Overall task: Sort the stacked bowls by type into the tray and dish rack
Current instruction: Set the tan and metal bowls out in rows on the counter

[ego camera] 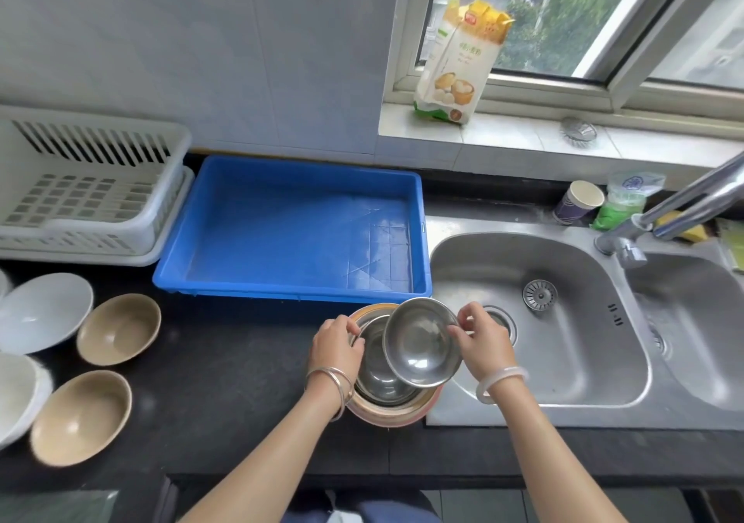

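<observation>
- On the counter (225, 381) beside the sink (571, 365), the stack of bowls (386, 403) is gripped at a rim by the left hand (336, 347).
- A steel bowl (420, 347) is held tilted over it, rim pinched by the right hand (483, 341).
- No bowl is seen in the blue tray (290, 165) or dish rack (100, 184); sorting is judged barely begun.
- Tan bowls (118, 329) and white bowls (40, 313) lie unsorted at left.

Tray (290, 224) and rack (80, 200) open from above, floors bare. Tan bowls (118, 329) and white bowls (44, 311) crowd counter (225, 381) left; bare strip between them and stack (388, 411). Faucet (692, 204) overhangs sink (563, 361) on right
</observation>
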A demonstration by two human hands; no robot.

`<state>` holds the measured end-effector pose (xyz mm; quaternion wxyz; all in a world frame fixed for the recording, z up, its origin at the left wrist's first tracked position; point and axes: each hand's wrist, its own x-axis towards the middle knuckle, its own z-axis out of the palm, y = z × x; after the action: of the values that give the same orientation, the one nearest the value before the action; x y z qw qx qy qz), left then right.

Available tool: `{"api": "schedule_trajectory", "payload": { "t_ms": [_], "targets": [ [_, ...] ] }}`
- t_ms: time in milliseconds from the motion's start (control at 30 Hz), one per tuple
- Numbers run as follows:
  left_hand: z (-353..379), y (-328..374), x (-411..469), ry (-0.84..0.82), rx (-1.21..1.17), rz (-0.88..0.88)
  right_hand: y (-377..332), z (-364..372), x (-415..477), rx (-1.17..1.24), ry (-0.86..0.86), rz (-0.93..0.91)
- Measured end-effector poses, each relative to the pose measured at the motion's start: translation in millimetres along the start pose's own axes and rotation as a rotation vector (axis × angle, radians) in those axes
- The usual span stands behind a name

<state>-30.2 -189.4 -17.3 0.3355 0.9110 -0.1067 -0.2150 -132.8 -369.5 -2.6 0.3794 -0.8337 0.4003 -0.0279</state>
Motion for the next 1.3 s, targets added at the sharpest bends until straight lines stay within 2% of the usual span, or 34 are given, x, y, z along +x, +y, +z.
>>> {"api": "schedule_trajectory", "payload": {
  "t_ms": [300,467,733,1133,1300],
  "targets": [
    [-8.6,1.5,2.7,-0.03,-0.139,-0.054,-9.5,-7.8,6.9,0.08,-0.026,-0.029],
    [-26.0,-0.4,3.1,0.054,-0.289,-0.103,-19.9,-10.3,12.7,0.164,-0.034,-0.092],
    [-62.0,-36.5,-12.7,0.232,-0.538,-0.285,-62.6,4.6,21.8,0.291,-0.137,-0.19],
    [-106.9,-156.0,-62.1,0.503,-0.72,-0.581,-137.1,135.0,11.3,0.236,-0.498,-0.192],
    [-107.7,-191.7,-77.4,0.535,-0.76,-0.68,-161.4,188.8,3.4,0.076,-0.567,-0.215]
  ]
}}
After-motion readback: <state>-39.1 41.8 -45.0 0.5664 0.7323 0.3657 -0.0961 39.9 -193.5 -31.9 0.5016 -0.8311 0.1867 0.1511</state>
